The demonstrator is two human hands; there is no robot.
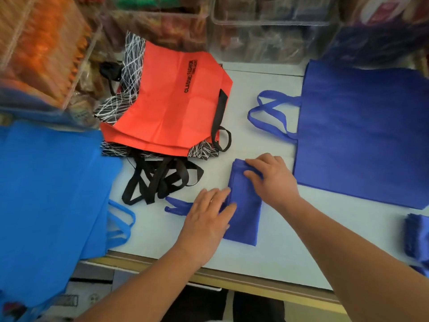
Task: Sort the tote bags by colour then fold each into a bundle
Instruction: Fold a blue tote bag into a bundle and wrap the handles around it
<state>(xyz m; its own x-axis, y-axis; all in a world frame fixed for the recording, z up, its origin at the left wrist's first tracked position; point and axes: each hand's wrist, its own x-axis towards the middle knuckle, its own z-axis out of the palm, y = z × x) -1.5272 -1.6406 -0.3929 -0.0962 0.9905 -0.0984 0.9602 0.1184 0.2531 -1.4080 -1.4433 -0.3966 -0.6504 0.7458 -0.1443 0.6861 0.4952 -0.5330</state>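
You're working the folded dark-blue tote bag (246, 214), lying as a narrow strip on the table (278, 252) just in front of the red bag (171, 98) and slightly to its right. It's looking light, soft and limp, so you're better off taking it by a folded end than by the floppy middle. Your left hand (206, 219) is pressing flat, fingers straight, along the strip's long edge, while your right hand (271, 180) is curling thumb and fingers round the end nearest the red bag.

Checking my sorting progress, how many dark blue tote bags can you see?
3: a flat bag far right, a half-folded bag at centre, a bundle at the right edge. Others may be hidden underneath.
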